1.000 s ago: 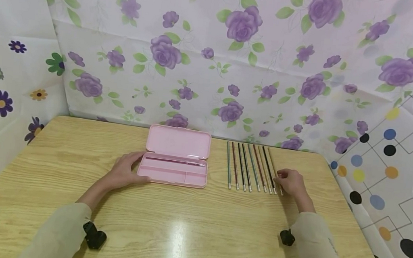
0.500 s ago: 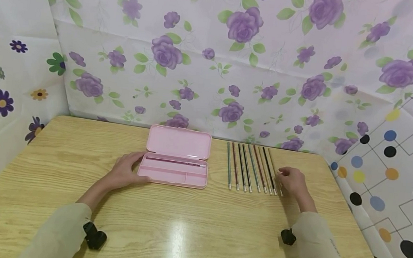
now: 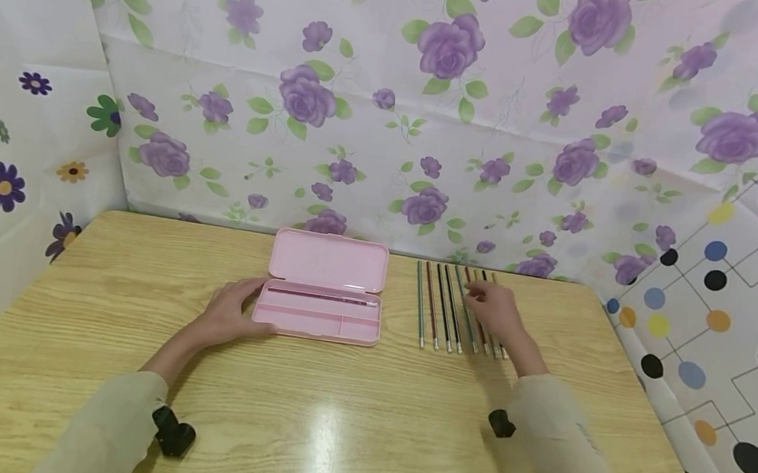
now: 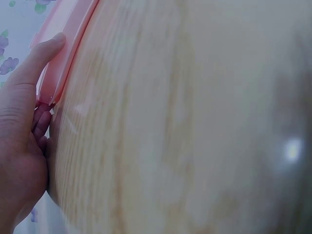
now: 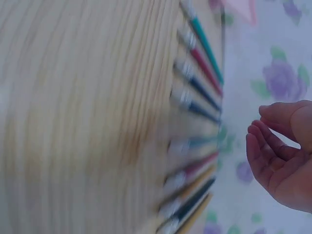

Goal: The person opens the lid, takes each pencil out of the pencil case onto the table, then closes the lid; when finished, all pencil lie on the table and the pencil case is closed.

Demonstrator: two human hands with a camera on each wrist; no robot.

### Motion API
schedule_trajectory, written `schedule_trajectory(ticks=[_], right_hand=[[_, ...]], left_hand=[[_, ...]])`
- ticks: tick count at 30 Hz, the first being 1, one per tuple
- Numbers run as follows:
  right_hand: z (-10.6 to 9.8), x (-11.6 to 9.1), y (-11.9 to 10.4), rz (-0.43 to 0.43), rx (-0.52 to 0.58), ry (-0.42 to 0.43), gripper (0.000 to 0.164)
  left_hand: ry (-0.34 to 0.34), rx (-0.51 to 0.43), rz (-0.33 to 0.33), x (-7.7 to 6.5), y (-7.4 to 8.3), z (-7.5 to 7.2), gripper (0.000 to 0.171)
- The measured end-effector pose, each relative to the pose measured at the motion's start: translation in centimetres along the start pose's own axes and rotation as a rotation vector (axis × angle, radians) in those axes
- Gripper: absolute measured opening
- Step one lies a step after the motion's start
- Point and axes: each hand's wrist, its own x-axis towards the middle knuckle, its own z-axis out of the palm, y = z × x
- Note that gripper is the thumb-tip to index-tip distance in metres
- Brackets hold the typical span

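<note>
An open pink pencil case [image 3: 299,322] lies near the back of the table, with one dark red pencil [image 3: 321,296] in its long rear compartment. My left hand [image 3: 229,315] grips the case's left end; in the left wrist view the thumb lies on its front side and the other fingers go behind the end. Right of the case, several pencils in teal, red, black and yellow lie side by side, eraser ends toward me, among them a black pencil [image 3: 443,308]. My right hand [image 3: 499,310] hovers over the right half of this row, fingers loosely bent and holding nothing in the right wrist view.
The wooden table [image 3: 259,405] backs onto a purple-flowered sheet [image 3: 373,147]. A dotted sheet [image 3: 741,309] hangs at the right side and another flowered sheet [image 3: 33,135] at the left. A black wrist camera [image 3: 173,432] sits at each sleeve.
My right hand has left the rightmost pencil and moved left over the row. My left hand and the case stay where they were.
</note>
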Motion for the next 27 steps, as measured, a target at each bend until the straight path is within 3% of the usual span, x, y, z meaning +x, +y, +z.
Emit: schedule_trajectory(ticks=[7, 13, 21, 27], right_hand=[[2.4, 1.3, -4.0, -0.067, -0.002, -0.085, 0.03], [4.5, 2.0, -7.0, -0.107, 0.076, -0.119, 0.026], [7.7, 3.1, -9.5, -0.185, 0.147, -0.15, 0.021], [9.2, 3.6, -10.8, -0.195, 0.118, -0.183, 0.018]], left_hand=[[-0.005, -0.004, -0.006, 0.0, 0.0, 0.0, 0.092], [-0.005, -0.002, -0.01, -0.1, 0.0, 0.0, 0.093], [-0.005, -0.005, -0.004, -0.1, 0.0, -0.1, 0.091], [-0.01, -0.004, -0.011, -0.1, -0.1, -0.1, 0.091]])
